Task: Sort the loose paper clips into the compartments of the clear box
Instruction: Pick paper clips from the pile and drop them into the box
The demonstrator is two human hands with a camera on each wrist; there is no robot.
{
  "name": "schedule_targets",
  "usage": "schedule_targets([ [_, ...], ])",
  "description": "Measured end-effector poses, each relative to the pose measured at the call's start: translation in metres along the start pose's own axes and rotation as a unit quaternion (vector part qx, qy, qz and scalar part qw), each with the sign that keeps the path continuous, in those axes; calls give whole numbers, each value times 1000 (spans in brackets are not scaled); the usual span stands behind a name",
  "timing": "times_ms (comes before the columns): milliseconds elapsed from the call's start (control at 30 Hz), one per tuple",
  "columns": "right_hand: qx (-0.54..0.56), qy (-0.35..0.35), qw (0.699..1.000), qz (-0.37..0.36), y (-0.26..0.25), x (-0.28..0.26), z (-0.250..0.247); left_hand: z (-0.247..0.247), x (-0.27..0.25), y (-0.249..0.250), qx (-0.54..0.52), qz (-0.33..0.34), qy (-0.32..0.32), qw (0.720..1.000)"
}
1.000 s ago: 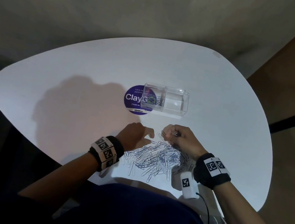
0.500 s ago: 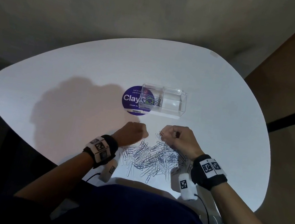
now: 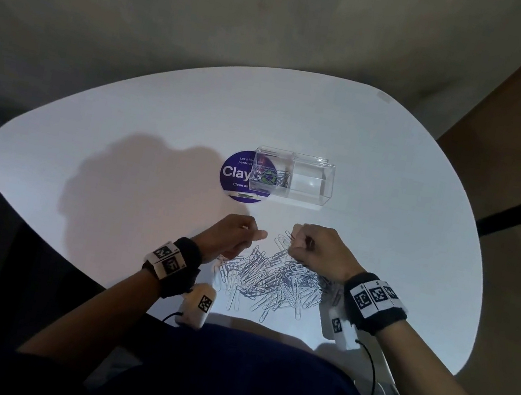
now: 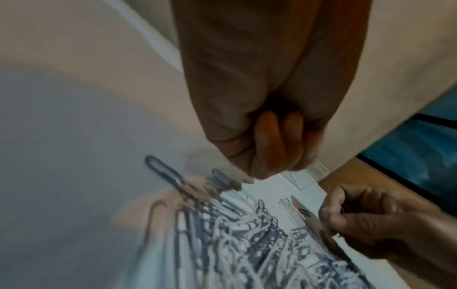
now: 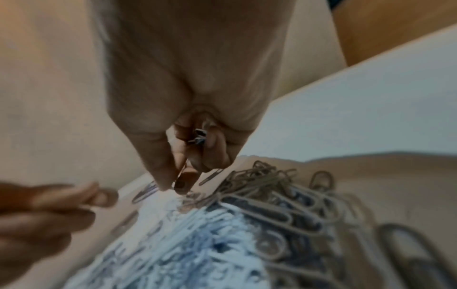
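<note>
From the head view, the pile of paper clips (image 3: 272, 279) lies on the white surface (image 3: 125, 125) between both hands, well short of the clear box (image 3: 310, 185), whose left compartment holds a few clips. Only the right wrist view shows the right hand (image 5: 195, 109) curled round several clips, thumb and forefinger pinching one. The left hand (image 4: 262, 101) is fisted; whether it holds anything cannot be told.
</note>
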State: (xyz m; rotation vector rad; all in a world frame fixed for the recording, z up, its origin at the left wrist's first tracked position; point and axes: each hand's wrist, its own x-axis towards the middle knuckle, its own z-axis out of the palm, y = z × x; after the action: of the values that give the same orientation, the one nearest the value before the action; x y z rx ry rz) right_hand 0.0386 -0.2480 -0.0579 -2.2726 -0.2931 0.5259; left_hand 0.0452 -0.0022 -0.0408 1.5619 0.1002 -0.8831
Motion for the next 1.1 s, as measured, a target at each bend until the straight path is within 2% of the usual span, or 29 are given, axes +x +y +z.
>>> schedule_targets([
  [133, 164, 6, 985, 46, 2, -2, 0, 0, -4, -3, 73, -6, 11, 997],
  [200, 245, -4, 965, 90, -1, 0, 1, 2, -3, -4, 194, 36, 49, 979],
  [300, 357, -2, 925, 134, -12, 2, 5, 4, -4, -12, 445, 134, 63, 883],
  [333, 393, -5, 910, 134, -15, 3, 6, 4, -4, -16, 488, 153, 58, 857],
  [400, 443, -17, 887, 129, -18, 3, 7, 4, -2, -23, 537, 176, 53, 823],
  [433, 440, -19, 889, 123, -19, 3, 8, 4, 0, -26, 554, 187, 61, 809],
  [500, 384, -14, 917, 106, -20, 3, 11, 6, 3, -28, 572, 208, 77, 789],
  [633, 149, -9, 989, 14, -14, 7, 20, 9, 7, -29, 589, 222, 84, 772],
  [733, 4, -11, 1000, -26, -8, 9, 28, 7, 9, -29, 598, 217, 83, 767],
  [800, -72, 0, 997, -38, -5, 10, 31, 8, 9, -31, 591, 213, 84, 774],
  [833, -103, -1, 993, -50, -5, 10, 31, 8, 8, -31, 573, 208, 81, 789],
  [967, -171, -12, 982, -81, -11, 11, 29, 4, 4, -24, 404, 145, 84, 899],
  [1100, -146, -43, 987, -50, -11, 16, 28, -2, -3, -8, 174, 73, 84, 978],
])
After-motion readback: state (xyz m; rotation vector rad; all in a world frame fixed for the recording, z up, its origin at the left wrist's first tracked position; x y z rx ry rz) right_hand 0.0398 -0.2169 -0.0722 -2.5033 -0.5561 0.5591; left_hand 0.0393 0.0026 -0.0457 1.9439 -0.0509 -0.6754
